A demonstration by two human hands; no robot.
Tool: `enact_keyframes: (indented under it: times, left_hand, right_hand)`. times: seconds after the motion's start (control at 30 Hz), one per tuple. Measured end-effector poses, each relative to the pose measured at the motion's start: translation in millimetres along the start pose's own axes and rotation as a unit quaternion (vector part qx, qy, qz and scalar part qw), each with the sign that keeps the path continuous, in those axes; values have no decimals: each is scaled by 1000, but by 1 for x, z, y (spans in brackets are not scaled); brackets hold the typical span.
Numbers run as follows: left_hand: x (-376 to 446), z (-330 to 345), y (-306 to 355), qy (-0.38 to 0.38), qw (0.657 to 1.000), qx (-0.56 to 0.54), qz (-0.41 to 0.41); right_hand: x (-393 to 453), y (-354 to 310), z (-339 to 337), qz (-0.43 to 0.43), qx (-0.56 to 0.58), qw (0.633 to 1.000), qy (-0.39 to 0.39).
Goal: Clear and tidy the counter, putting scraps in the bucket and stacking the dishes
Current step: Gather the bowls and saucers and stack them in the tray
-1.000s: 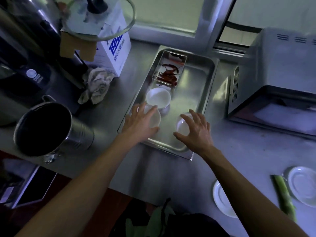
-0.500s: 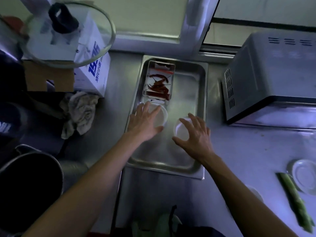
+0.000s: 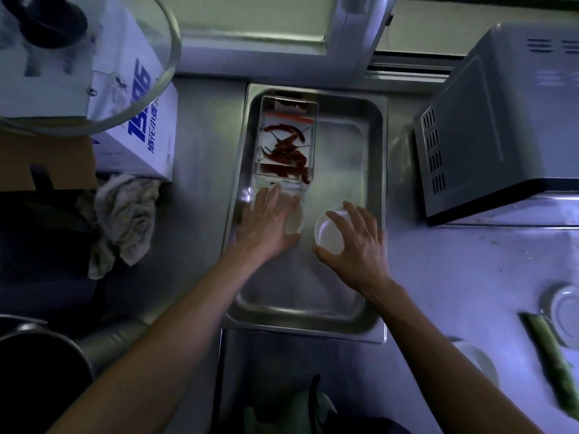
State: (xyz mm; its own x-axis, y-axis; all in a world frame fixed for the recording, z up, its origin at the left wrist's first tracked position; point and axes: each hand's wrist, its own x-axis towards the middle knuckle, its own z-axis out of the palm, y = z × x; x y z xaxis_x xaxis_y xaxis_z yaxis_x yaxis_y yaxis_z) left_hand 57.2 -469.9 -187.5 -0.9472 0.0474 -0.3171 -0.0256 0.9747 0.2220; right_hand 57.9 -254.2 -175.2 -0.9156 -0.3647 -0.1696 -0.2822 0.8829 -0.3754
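My left hand [image 3: 266, 223] lies flat, fingers straight, on top of a small white dish [image 3: 296, 219] in the steel tray [image 3: 374, 126], so that grip is spread and pressing, not curled round anything. My right hand [image 3: 357, 242] arches over a second small white bowl [image 3: 327, 234], thumb at its near rim and fingertips at the far rim, a loose grip round it. The two dishes sit side by side in the middle of the tray, close but not touching, the left one just below the clear box of dried chillies [image 3: 286, 145]. To stack them, I judge the right bowl must travel straight left, toward my other hand. Further right on the worktop [image 3: 454, 277] lie more saucers [image 3: 565, 311] and a green stalk [image 3: 551, 355], nearest my right hand.
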Motion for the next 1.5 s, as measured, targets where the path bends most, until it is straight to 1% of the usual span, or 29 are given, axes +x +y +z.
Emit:
enact_keyframes:
  times: [0.2, 0.47, 0.57, 0.73, 0.87, 1.0, 1.07, 1.2, 1.5]
  left_hand:
    - [6, 9, 2, -18, 1000, 25, -4]
    - [-2, 15, 0, -12, 1000, 25, 0]
    - [-17, 12, -3, 6, 1000, 24, -7]
    - [-48, -3, -17, 49, 996, 47, -50]
    - [-67, -12, -41, 82, 995, 12, -50]
    - [-82, -11, -59, 130, 988, -25, -79]
    - [-86, -9, -64, 128, 986, -44, -93]
    - [-88, -7, -69, 107, 988, -63, -92]
    - [-91, -2, -63, 106, 985, -89, -101]
  right_hand:
    - [4, 2, 0, 1, 32, 999, -7]
    - [3, 4, -7, 0, 30, 1000, 4]
    - [2, 1, -8, -9, 30, 999, 7]
    - [10, -22, -6, -50, 33, 998, 8]
    - [28, -53, 2, -93, 40, 995, 14]
    - [46, -81, 18, -114, 37, 993, 9]
    - [53, -89, 29, -119, 15, 993, -2]
    - [60, -92, 48, -118, 1, 993, -16]
    - [68, -81, 68, -111, -22, 993, -37]
